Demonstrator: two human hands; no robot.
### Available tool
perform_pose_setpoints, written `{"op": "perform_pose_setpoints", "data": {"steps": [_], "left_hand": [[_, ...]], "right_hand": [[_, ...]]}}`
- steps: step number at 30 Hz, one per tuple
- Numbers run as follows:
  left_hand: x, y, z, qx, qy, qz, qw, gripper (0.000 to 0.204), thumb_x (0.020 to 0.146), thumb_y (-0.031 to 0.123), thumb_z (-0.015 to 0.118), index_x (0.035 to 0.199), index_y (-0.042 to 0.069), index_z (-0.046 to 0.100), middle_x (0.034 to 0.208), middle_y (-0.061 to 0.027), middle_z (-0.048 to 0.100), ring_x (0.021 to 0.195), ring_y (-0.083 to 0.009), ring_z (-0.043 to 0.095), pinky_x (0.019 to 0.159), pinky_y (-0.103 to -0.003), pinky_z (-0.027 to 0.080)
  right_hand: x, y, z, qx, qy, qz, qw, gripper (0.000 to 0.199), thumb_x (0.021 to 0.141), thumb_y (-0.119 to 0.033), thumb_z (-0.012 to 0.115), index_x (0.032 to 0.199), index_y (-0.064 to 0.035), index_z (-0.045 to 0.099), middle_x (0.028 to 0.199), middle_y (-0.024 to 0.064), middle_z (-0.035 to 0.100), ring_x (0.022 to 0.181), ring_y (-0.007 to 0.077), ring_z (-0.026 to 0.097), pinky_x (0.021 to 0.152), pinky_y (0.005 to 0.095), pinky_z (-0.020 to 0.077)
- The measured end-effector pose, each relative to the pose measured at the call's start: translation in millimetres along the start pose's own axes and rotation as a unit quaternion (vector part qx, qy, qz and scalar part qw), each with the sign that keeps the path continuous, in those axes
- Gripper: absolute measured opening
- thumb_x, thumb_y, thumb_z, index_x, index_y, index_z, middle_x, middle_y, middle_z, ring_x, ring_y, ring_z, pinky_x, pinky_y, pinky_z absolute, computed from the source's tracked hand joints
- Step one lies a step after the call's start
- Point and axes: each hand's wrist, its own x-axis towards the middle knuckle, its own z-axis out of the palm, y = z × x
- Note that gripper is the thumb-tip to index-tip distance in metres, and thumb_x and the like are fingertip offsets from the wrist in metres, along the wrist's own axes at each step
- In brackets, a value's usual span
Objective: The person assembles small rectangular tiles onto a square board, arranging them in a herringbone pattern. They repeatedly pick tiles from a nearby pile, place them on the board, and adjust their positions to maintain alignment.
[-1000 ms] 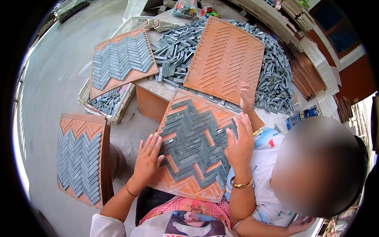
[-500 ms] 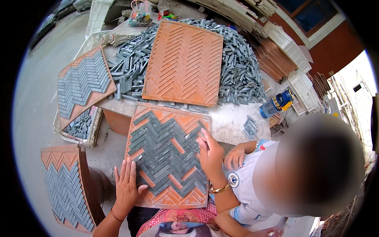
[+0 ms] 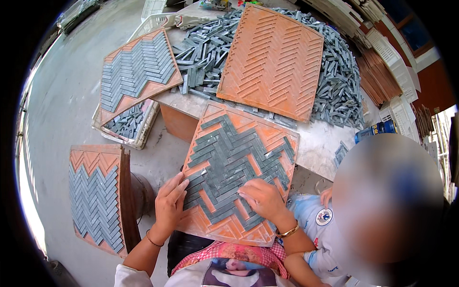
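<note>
A ridged orange mould board (image 3: 215, 112) rests in front of me, largely filled with dark grey strip tiles (image 3: 224, 153) in a zigzag herringbone. Several orange slots show between the strips. My left hand (image 3: 170, 202) lies along the board's left edge, fingers stretched out and touching the outermost tiles. Over the lower middle of the pattern is my right hand (image 3: 264, 198), thumb and forefinger pinched together beside an unfilled slot. Whatever may be between those fingertips is hidden.
Behind lies an unfilled orange board (image 3: 270, 62) on a heap of grey strips (image 3: 334, 91). Filled boards (image 3: 138, 67) stand at left, one over a white crate (image 3: 152, 119), others stacked nearer (image 3: 95, 205). A person (image 3: 315, 229) is close on my right, near a blue bottle (image 3: 375, 130).
My right hand has moved from the board's upper right edge down to its lower middle. My left hand's fingers have drawn closer together. The whole view has shifted.
</note>
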Motion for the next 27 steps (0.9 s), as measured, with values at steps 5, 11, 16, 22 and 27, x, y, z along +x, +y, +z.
{"op": "perform_pose_setpoints", "data": {"steps": [5,11,16,22,27], "left_hand": [[15,5,8,-0.062,0.023,-0.081,0.995,0.026,0.066,-0.004,0.065,0.091,0.005,0.063,0.092,-0.0096,0.057,0.084,-0.0265,0.053,0.073,-0.033,0.043],[14,7,9,-0.074,0.006,-0.106,0.992,0.027,0.066,-0.003,0.065,0.091,0.005,0.062,0.098,-0.0099,0.055,0.087,-0.028,0.053,0.075,-0.035,0.043],[18,18,-1,0.058,0.038,0.019,0.997,0.029,0.065,-0.002,0.065,0.094,0.004,0.062,0.111,-0.0125,0.055,0.105,-0.0333,0.051,0.086,-0.039,0.043],[8,35,-5,0.021,-0.01,0.038,0.999,0.03,0.065,-0.002,0.065,0.095,0.004,0.062,0.117,-0.0137,0.053,0.114,-0.0358,0.046,0.092,-0.042,0.041],[4,48,6,0.005,-0.029,0.069,0.997,0.031,0.065,-0.002,0.065,0.096,0.003,0.062,0.118,-0.014,0.052,0.115,-0.0343,0.047,0.091,-0.042,0.041]], "right_hand": [[7,-3,9,-0.023,-0.031,-0.051,0.998,0.015,0.067,-0.004,0.065,0.081,-0.0054,0.061,0.078,0.0049,0.055,0.074,0.0212,0.057,0.061,0.0302,0.0475],[10,-3,11,-0.061,-0.076,-0.048,0.994,0.018,0.067,-0.003,0.064,0.084,-0.0045,0.059,0.08,0.0056,0.052,0.076,0.0219,0.054,0.063,0.0304,0.0463],[15,-9,11,-0.041,-0.09,-0.032,0.995,0.018,0.068,-0.002,0.062,0.085,-0.0041,0.056,0.081,0.0065,0.05,0.076,0.0231,0.051,0.065,0.0318,0.0449],[11,-9,13,-0.045,-0.077,-0.048,0.995,0.018,0.067,-0.001,0.059,0.085,-0.004,0.055,0.081,0.0066,0.049,0.077,0.024,0.051,0.068,0.0326,0.0442],[9,-6,1,-0.037,-0.005,-0.047,0.998,0.016,0.07,-0.002,0.059,0.084,-0.0039,0.054,0.084,0.0077,0.052,0.076,0.0244,0.051,0.069,0.0309,0.0438]]}}
